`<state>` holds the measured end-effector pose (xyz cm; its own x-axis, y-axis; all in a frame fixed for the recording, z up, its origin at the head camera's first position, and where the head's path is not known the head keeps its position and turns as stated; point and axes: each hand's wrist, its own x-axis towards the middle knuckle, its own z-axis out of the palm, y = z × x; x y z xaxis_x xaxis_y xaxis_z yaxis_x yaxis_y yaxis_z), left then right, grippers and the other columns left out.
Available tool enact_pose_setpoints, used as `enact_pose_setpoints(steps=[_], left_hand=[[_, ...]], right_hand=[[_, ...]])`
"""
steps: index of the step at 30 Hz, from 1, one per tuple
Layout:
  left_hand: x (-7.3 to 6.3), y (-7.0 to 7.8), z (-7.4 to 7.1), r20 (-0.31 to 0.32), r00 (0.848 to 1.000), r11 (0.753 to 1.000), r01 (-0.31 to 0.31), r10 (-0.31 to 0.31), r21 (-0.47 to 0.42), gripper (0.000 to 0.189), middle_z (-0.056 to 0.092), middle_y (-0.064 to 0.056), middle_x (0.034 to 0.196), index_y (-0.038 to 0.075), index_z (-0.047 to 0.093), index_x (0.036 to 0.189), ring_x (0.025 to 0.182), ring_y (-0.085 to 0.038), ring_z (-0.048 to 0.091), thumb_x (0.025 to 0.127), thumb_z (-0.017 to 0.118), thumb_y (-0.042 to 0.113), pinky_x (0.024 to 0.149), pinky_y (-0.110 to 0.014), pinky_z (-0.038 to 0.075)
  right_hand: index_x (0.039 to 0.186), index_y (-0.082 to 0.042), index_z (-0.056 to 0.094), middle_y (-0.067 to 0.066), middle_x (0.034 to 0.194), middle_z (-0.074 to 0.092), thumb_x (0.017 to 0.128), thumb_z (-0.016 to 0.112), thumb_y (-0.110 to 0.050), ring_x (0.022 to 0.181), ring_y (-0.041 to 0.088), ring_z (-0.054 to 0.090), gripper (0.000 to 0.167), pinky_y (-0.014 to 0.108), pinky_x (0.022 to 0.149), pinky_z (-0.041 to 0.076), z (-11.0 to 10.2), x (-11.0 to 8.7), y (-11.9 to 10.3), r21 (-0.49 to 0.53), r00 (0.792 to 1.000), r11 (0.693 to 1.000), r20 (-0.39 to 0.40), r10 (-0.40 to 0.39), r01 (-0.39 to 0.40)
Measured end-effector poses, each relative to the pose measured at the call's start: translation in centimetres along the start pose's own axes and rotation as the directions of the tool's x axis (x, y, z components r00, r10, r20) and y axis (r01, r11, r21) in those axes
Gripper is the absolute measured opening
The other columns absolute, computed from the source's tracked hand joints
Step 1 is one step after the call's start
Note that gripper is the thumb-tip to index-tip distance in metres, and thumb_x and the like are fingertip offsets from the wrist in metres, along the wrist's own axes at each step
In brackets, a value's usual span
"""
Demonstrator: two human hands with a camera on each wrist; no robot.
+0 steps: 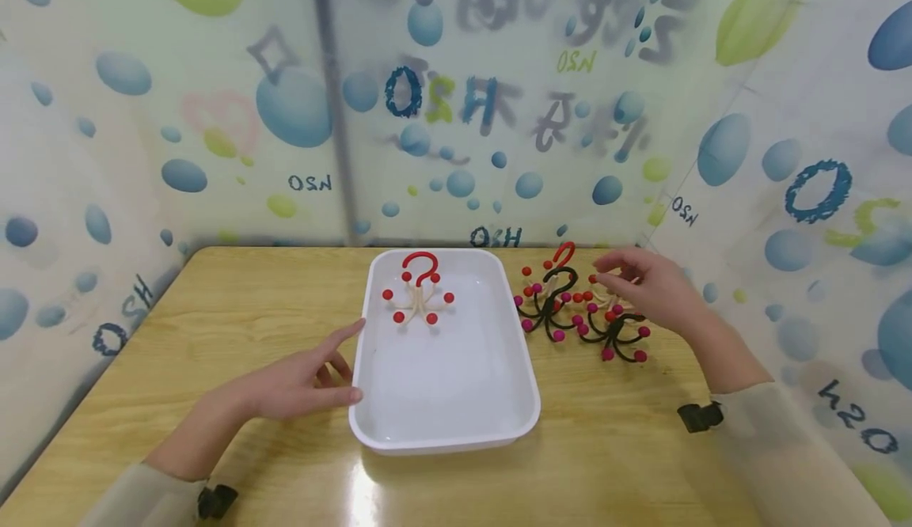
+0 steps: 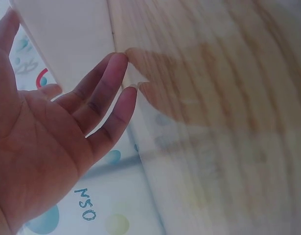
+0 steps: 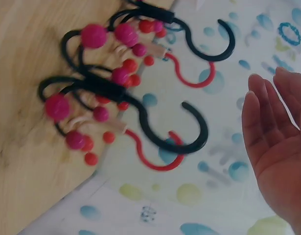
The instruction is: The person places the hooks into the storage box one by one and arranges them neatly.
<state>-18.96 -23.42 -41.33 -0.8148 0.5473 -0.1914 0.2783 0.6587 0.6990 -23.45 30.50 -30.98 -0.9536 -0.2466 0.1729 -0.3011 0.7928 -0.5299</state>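
Observation:
My left hand has its thumb and index fingertip at the left rim of a white tray. In the left wrist view the other fingers are loosely extended beside the tray wall. Inside the tray, toward the back, stands a beige multi-legged hanger with a red hook and red ball tips. My right hand hovers over a group of similar hangers, fingers slightly bent with nothing between them. A black hanger and a beige one with a red hook stand closest to it in the right wrist view.
Another black hanger with pink balls stands just right of the tray, with a red-hooked one behind it. The wooden table meets patterned curtains at the back and sides.

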Motion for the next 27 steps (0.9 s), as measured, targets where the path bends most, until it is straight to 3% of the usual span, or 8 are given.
enact_pose_setpoints(steps=[7, 14, 27], left_hand=[[0.0, 0.2, 0.1, 0.004, 1.0, 0.999, 0.027, -0.027, -0.017, 0.105, 0.069, -0.008, 0.125, 0.023, 0.012, 0.177, 0.099, -0.019, 0.069, 0.101, 0.078, 0.049, 0.081, -0.032, 0.057], [0.0, 0.0, 0.1, -0.003, 1.0, 1.0, 0.013, -0.013, -0.002, 0.104, 0.07, -0.008, 0.124, 0.022, 0.012, 0.177, 0.099, -0.018, 0.07, 0.102, 0.077, 0.049, 0.081, -0.031, 0.057], [-0.1, 0.1, 0.1, 0.0, 1.0, 1.0, 0.015, -0.015, -0.015, 0.103, 0.069, -0.008, 0.124, 0.021, 0.012, 0.177, 0.099, -0.018, 0.07, 0.102, 0.078, 0.048, 0.081, -0.031, 0.056]], right_hand=[[0.132, -0.009, 0.074, 0.015, 0.124, 0.074, 0.111, 0.068, -0.028, 0.095, 0.024, 0.072, 0.029, 0.029, 0.069, 0.057, -0.9, -1.7, 3.1, -0.056, 0.999, 0.998, -0.032, 0.035, -0.036], [0.138, -0.008, 0.071, 0.017, 0.126, 0.072, 0.112, 0.067, -0.037, 0.095, 0.018, 0.067, 0.039, 0.03, 0.069, 0.054, -1.3, -2.8, 5.6, -0.069, 0.99, 0.989, -0.052, 0.128, -0.131], [0.14, -0.004, 0.068, 0.019, 0.117, 0.079, 0.112, 0.066, -0.039, 0.092, 0.023, 0.071, 0.046, 0.03, 0.07, 0.057, -0.3, -3.4, 7.8, -0.033, 0.984, 0.983, -0.005, 0.18, -0.18]])
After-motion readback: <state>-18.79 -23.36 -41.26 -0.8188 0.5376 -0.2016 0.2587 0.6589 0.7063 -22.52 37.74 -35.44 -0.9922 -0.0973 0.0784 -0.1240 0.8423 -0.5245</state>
